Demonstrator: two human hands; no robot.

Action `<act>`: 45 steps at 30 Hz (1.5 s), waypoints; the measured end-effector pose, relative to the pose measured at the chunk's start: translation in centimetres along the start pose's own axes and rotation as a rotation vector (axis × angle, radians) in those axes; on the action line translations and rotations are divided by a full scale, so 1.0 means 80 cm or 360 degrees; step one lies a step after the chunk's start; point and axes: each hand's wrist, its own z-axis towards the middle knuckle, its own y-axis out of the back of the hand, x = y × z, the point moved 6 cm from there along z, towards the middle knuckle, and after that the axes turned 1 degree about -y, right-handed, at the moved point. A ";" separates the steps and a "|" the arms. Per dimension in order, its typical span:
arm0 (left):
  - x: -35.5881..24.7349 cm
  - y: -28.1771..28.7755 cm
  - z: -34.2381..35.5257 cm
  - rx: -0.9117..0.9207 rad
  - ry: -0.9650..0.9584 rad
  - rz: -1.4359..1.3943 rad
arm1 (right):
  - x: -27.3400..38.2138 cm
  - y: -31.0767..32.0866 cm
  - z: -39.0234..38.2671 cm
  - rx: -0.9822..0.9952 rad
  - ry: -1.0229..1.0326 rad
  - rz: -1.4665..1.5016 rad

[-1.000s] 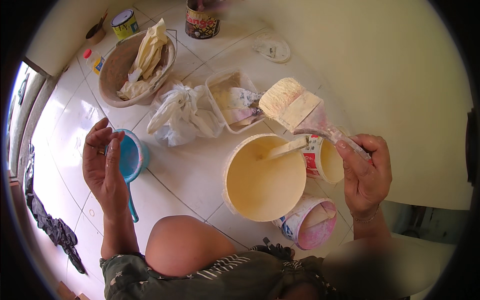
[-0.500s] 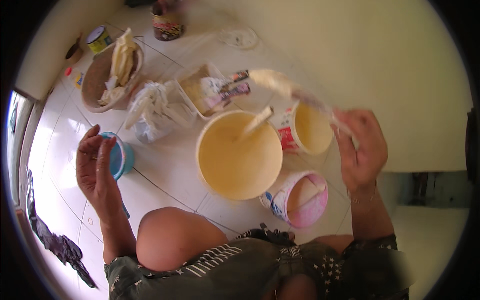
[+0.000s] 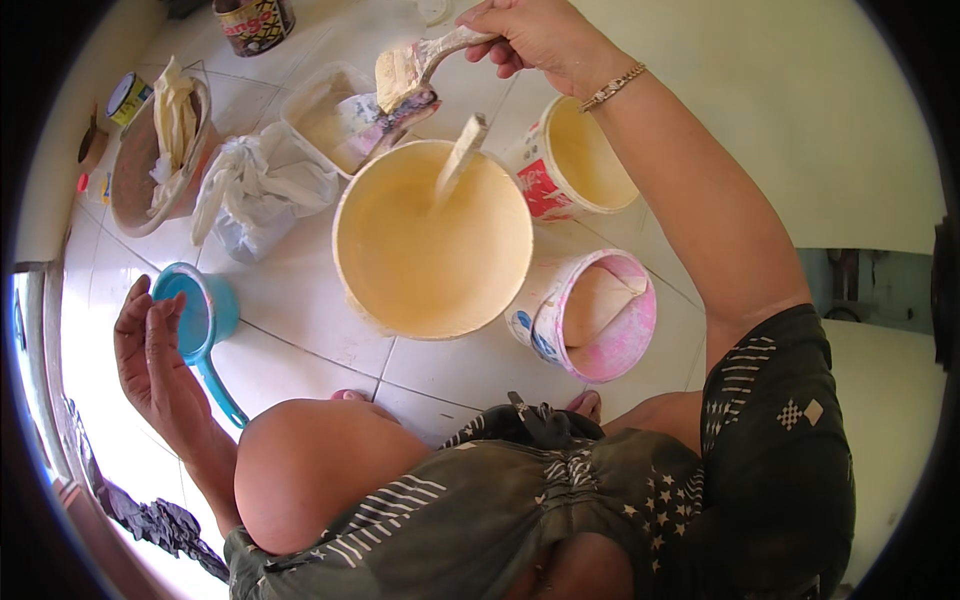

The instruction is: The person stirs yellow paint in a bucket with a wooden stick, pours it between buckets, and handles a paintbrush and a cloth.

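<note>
My right hand is closed on the handle of a paintbrush, up at the top of the view. Cream paint coats its bristles, which hang over the edge of a white rectangular tub. Below stands a large round bucket of cream paint with a paint-smeared stick leaning in it. On the left, my left hand is raised, fingers loosely bent and apart, with nothing visible in it. A blue dipper with a long handle stands on the floor just beyond that hand.
Right of the large bucket are a red-and-white paint bucket and a pink-stained bucket. A white plastic bag, a brown basin and a dark tin lie farther off. The wall rises on the right.
My right hand has swung left and away from me with the paintbrush, its bristles now by the tub. The view has shifted; my left hand stays near the dipper.
</note>
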 end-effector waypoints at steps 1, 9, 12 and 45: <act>0.001 0.000 -0.001 -0.0012 0.0021 0.0038 | 0.002 -0.012 0.008 0.0051 -0.0027 0.0002; 0.011 -0.005 0.004 0.0159 0.0038 -0.0015 | -0.013 -0.058 0.056 0.0216 -0.0200 -0.0159; 0.016 -0.012 0.001 0.0206 0.0124 -0.0158 | -0.015 -0.069 0.069 0.0239 -0.0306 -0.0152; 0.110 -0.100 -0.036 0.1053 0.1035 -0.0007 | 0.050 -0.022 -0.116 -0.0014 0.0379 -0.0942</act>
